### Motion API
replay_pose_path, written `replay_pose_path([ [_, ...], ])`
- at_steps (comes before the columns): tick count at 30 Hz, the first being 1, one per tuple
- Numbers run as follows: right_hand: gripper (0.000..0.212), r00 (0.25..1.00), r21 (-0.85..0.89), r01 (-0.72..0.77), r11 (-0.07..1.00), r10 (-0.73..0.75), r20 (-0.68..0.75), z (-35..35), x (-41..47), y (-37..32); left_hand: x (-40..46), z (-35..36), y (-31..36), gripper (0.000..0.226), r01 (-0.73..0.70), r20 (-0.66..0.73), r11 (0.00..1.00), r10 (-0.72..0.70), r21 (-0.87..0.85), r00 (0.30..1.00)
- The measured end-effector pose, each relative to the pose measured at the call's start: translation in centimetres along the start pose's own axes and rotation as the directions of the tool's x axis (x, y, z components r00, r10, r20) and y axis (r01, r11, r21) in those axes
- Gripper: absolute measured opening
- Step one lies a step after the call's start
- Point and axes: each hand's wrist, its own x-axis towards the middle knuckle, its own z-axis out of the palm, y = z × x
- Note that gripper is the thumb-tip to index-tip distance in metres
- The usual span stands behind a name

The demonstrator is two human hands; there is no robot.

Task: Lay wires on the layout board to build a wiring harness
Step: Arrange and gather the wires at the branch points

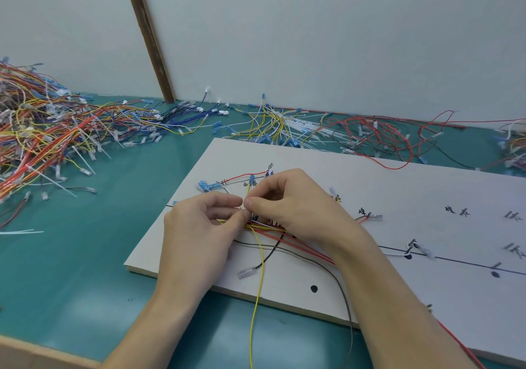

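A white layout board [370, 186] lies on a teal table [85, 255], marked with black lines, dots and handwritten labels, and everything else is placed against it. Over the board's left part the person's two hands meet fingertip to fingertip above a bundle of wires [270, 228] of red, yellow, white and dark strands that lies on the board. The left hand [199, 220] has its thumb and forefinger curled and pinched on the bundle; the right hand [290, 201], just beside it, has its fingers bent and its thumb pressed at the same spot, pinching there too, though exactly which strand cannot be told. From that spot a yellow wire [257, 297] runs down across the board's near edge and onto the table. A black wire [271, 253] ends in a clear terminal sleeve on the board, below the hands. A blue connector [205, 185] sits on the board just above the left hand. Beyond the board's left edge a big tangled heap of finished harnesses [48, 135] covers the table, and past the far edge lie loose yellow, white and red wires [284, 124].
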Motion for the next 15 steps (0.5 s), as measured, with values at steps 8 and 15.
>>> replay_pose_path([
  [8, 0.011, 0.997, -0.110, 0.021, 0.994, -0.028, -0.066, -0.3, -0.1, -0.1, 0.3, 0.0, 1.0, 0.011, -0.019, 0.034, 0.989, 0.014, 0.149, 0.999],
  [15, 0.014, 0.994, -0.249, 0.044, 0.968, -0.066, -0.084, -0.1, -0.1, -0.2, 0.8, 0.4, 1.5, 0.011, 0.000, 0.035, 0.966, -0.009, 0.257, 0.999],
])
